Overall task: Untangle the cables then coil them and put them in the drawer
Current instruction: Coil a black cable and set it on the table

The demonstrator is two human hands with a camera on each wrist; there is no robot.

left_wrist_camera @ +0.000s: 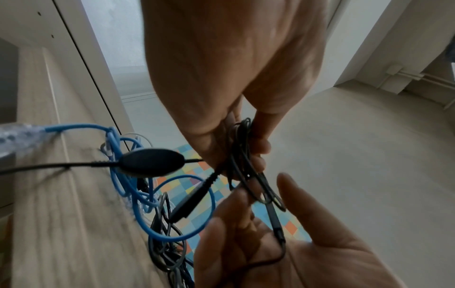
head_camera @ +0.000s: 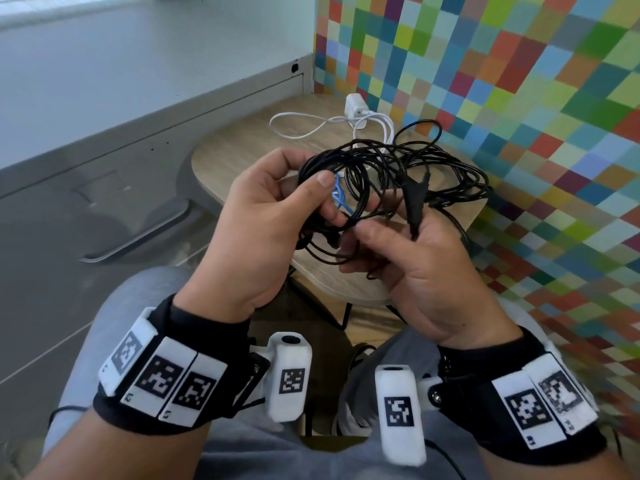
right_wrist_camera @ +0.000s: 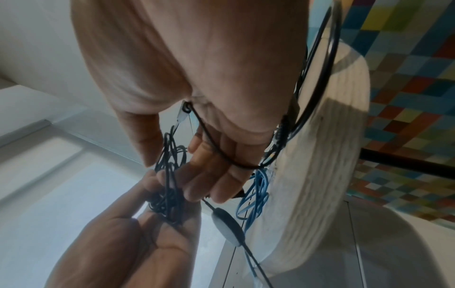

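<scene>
A tangle of black cable (head_camera: 398,161) lies partly on a small wooden table (head_camera: 242,150) and partly in both hands. My left hand (head_camera: 327,197) pinches a bunch of black loops (left_wrist_camera: 246,175) between thumb and fingers. My right hand (head_camera: 356,249) grips strands of the same cable from below, and a black splitter piece (head_camera: 415,199) lies over its fingers. A blue cable (head_camera: 337,197) is caught in the tangle and hangs off the table edge (left_wrist_camera: 138,194). An oval inline control (left_wrist_camera: 151,162) dangles on the black cable.
A white charger (head_camera: 355,105) with its white cable lies at the table's far side. A grey drawer front with a long handle (head_camera: 138,237) stands shut to the left. A multicoloured chequered surface (head_camera: 519,98) lies to the right. My knees are just below the hands.
</scene>
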